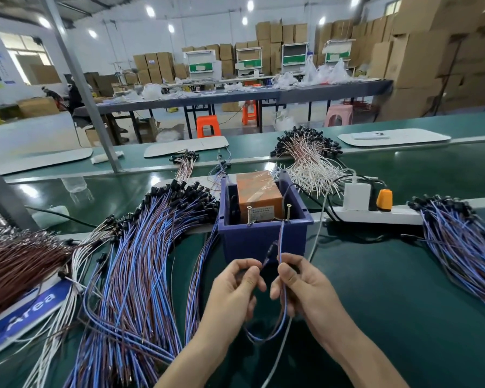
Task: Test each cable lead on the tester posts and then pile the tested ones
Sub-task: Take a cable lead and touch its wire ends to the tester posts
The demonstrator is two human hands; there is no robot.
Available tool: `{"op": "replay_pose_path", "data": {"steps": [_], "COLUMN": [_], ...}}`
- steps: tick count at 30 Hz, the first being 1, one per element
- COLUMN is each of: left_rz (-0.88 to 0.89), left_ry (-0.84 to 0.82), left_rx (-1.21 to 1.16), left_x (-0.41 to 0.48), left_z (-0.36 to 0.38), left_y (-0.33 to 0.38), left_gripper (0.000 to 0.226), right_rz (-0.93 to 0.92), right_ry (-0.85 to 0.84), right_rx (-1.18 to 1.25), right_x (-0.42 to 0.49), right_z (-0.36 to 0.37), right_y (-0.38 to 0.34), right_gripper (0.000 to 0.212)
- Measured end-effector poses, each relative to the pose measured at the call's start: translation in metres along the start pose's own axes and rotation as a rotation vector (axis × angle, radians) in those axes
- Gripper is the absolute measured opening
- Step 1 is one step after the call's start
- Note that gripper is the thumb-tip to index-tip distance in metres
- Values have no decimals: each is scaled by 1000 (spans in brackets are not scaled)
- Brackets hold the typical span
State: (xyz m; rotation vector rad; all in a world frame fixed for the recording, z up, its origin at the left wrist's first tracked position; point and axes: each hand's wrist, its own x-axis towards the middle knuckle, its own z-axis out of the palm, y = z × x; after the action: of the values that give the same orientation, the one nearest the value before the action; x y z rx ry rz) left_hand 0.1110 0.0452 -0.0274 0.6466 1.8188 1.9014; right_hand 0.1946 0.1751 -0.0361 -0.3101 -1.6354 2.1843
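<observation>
Both hands hold one blue-and-brown cable lead just in front of the tester. My left hand pinches the end with the black connector. My right hand pinches the wire end, which runs up toward the right screw post. The lead's loop hangs below between my wrists. The tester is a blue bin holding an orange box, with a left screw post on its front rim. A big heap of blue-brown leads lies to the left. Another heap lies to the right.
A white power strip with a white adapter and an orange plug sits right of the bin. White leads are heaped behind it, brown leads at far left over a blue sign. A grey cable crosses the green belt.
</observation>
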Motion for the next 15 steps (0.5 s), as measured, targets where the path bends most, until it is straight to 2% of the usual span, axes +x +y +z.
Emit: {"op": "replay_pose_path", "data": {"steps": [4,6,8,15], "left_rz": [-29,-35,-5,129], "left_ry": [-41,-67,-76,-74], "left_rx": [29,-9,-13,61], "left_x": [-2,-5,-7,-8], "left_z": [6,7,8,11], "left_y": [0,1,2,-1], "left_gripper": [21,27,31,24], "right_rz": [26,19,12,-5], "right_ry": [-125,-140,-121,-67], "right_rx": [-90,-138,-157,-168], "right_x": [-3,-4,-5,-3], "right_z": [2,3,3,-3], "right_y": [4,5,5,7], "right_gripper": [25,12,10,39]}}
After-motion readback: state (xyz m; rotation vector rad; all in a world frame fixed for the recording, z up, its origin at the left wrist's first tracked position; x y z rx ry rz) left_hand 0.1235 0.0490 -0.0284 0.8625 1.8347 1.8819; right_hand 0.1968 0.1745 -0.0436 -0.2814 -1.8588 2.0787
